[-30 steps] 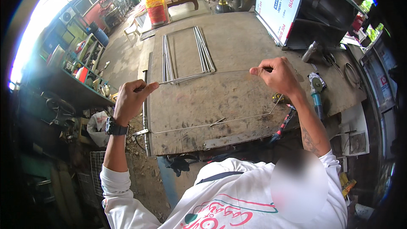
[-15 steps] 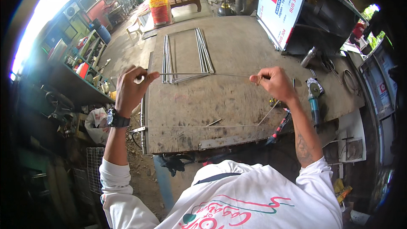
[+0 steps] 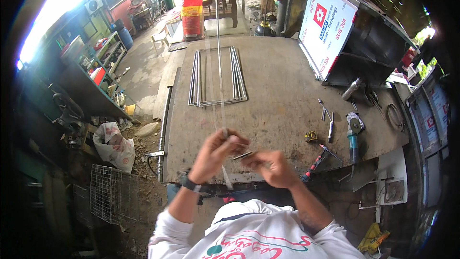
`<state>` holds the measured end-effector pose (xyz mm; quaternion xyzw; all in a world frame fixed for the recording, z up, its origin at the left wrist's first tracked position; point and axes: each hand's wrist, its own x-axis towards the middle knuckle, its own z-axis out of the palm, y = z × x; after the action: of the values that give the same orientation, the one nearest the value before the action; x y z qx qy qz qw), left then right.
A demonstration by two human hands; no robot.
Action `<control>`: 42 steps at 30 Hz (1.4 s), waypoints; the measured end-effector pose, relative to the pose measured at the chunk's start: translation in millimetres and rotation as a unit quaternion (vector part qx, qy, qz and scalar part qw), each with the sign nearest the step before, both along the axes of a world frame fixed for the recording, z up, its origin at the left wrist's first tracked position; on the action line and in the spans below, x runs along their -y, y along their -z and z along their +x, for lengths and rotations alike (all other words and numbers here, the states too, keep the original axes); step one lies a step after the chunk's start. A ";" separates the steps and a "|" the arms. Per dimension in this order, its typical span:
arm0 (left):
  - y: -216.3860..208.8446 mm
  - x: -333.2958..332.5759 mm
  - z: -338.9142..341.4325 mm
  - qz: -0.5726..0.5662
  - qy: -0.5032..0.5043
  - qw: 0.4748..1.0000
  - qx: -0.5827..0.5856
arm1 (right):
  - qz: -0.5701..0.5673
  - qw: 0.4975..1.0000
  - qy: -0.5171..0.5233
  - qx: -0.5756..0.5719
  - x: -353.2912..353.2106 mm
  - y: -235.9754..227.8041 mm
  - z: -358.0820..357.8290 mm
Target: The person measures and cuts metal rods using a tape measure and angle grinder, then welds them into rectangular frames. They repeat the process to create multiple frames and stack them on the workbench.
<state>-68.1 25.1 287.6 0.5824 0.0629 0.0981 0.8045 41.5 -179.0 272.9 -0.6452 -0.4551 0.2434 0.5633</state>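
Note:
A long thin metal rod (image 3: 219, 33) runs lengthwise above the table, blurred by motion, with a fainter streak beside it. My left hand (image 3: 218, 149) is closed around it near its lower part, a dark watch on the wrist. Just to the right, my right hand (image 3: 273, 167) has its fingers curled in a pinch, and what they hold, if anything, cannot be made out. A short dark metal piece (image 3: 243, 155) lies on the table between the two hands, close to the right fingertips. Beyond the hands, several bent rod frames (image 3: 235, 79) lie stacked on the wooden table (image 3: 278, 76).
At the right lie a tape measure (image 3: 311, 136), a torch-like red and black tool (image 3: 314, 165), short metal bits (image 3: 330, 129), an angle grinder (image 3: 353, 136) and a metal bottle (image 3: 351, 89). A large film-covered sheet-metal box (image 3: 328, 29) stands at back right. A red container (image 3: 192, 17) stands beyond the table.
My hands have come from wide apart to close together near the table's front edge. The rod has swung from lying across between both hands to pointing away from me.

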 end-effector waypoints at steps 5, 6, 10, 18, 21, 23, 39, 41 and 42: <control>-51.9 -105.9 -70.1 0.267 -0.082 0.949 -0.144 | 0.082 0.887 0.192 0.412 -16.0 -89.1 73.5; -53.6 -119.1 -68.2 0.326 -0.082 0.932 -0.133 | 0.064 0.870 0.204 0.445 -20.5 -98.6 92.7; -92.1 -127.4 -84.0 0.585 -0.075 0.800 -0.113 | -0.026 0.800 0.195 0.567 -42.4 -104.3 125.0; -76.4 -128.0 -124.6 0.715 -0.121 0.688 0.014 | -0.051 0.916 0.041 0.395 -8.8 -70.8 89.0; -75.4 -129.2 -129.1 0.715 -0.096 0.692 0.026 | -0.009 0.940 0.047 0.337 1.2 -57.9 78.2; -70.0 -133.0 -126.8 0.706 -0.074 0.703 0.032 | -0.008 0.952 0.054 0.302 5.3 -54.6 75.7; -34.0 -162.2 -37.3 0.651 -0.012 0.759 -0.024 | -0.138 0.959 0.087 0.234 18.8 -31.7 129.2; -37.7 -201.6 -7.1 0.636 -0.022 0.768 -0.066 | -0.194 0.962 0.069 0.179 17.4 -31.9 177.1; -30.5 -235.7 -3.0 0.631 -0.025 0.769 -0.099 | -0.206 0.965 0.044 0.158 15.4 -34.5 201.8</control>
<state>-71.2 260.8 318.1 0.9638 0.0807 0.0771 0.2421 243.3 -194.4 307.4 -0.7966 -0.4500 0.2018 0.3496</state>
